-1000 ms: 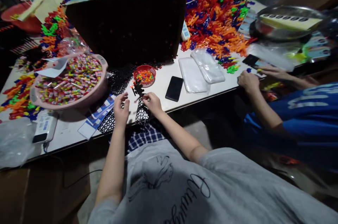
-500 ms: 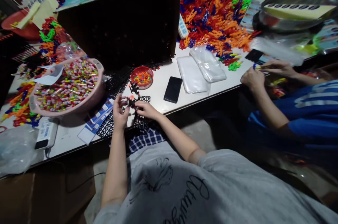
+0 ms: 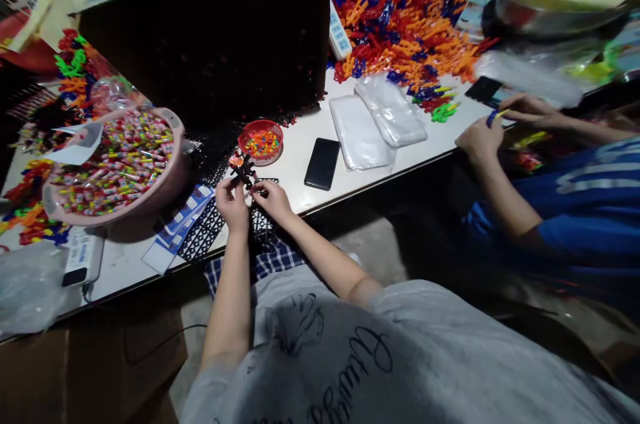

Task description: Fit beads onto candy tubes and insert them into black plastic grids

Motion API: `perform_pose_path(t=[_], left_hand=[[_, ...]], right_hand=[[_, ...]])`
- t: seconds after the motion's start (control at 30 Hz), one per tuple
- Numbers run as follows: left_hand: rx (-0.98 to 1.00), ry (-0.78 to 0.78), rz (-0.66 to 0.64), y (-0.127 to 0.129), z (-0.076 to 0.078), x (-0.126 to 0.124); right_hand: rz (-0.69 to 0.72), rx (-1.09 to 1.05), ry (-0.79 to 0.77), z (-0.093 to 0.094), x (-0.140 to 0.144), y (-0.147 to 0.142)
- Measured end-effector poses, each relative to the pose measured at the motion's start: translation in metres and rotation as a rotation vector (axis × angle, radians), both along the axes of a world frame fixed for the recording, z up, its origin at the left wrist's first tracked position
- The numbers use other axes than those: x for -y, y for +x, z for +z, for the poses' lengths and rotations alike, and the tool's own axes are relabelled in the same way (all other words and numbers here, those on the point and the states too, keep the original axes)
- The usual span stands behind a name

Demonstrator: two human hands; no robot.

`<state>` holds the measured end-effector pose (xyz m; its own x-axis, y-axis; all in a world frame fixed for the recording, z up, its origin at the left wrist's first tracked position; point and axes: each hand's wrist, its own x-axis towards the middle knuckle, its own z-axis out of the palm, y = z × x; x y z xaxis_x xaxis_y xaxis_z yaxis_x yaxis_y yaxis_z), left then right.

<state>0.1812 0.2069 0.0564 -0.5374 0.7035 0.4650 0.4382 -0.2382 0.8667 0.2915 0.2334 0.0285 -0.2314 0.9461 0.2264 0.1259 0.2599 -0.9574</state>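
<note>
Between both hands, over the table's front edge, is a small black plastic toy part (image 3: 242,174) with an orange piece at its upper end. My left hand (image 3: 233,205) pinches it from the left with thumb and fingers. From the right, my right hand (image 3: 273,201) grips its other side with closed fingertips. The exact shape of the part is too small and dark to make out. Just beyond the hands stands a red basket (image 3: 261,156) of small orange and coloured pieces. Black lattice plastic sheets (image 3: 203,237) lie under and beside the hands.
A pink tub (image 3: 175,164) of candy-filled tubes stands left, a large dark-inside carton (image 3: 210,44) behind. A black phone (image 3: 321,164) and clear bags (image 3: 360,134) lie right. Coloured plastic pieces (image 3: 400,31) heap at the back. A co-worker's hands (image 3: 483,137) work at far right.
The black part is turned between my fingers, its orange end now further up and left. My right hand has shifted slightly around it. The whole view has moved a little.
</note>
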Motion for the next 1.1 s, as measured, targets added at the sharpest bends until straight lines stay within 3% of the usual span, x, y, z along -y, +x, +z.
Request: perform_pose_path(t=[0.2, 0.3, 0.4, 0.63, 0.9, 1.0, 1.1], left_hand=[[-0.432, -0.45, -0.244, -0.022, -0.045, 0.013], [-0.476, -0.605, -0.25, -0.018, -0.061, 0.019], [-0.42, -0.618, -0.244, -0.007, -0.066, 0.021], [0.009, -0.466, -0.222, -0.008, -0.062, 0.017], [0.086, -0.492, -0.284, -0.006, -0.058, 0.016], [0.1, -0.459, -0.294, -0.004, -0.04, 0.025], [-0.02, -0.264, -0.2, -0.021, -0.003, 0.034]], right_hand=[[-0.084, 0.055, 0.008, -0.011, -0.023, 0.014], [-0.086, 0.119, -0.028, -0.012, -0.024, 0.013], [-0.085, 0.174, -0.033, -0.013, -0.021, 0.006], [-0.058, 0.334, 0.057, -0.01, -0.021, -0.004], [-0.024, 0.38, 0.127, -0.016, -0.019, -0.009], [-0.027, 0.385, 0.159, -0.021, -0.016, -0.011], [-0.039, 0.416, 0.177, -0.025, -0.015, -0.013]])
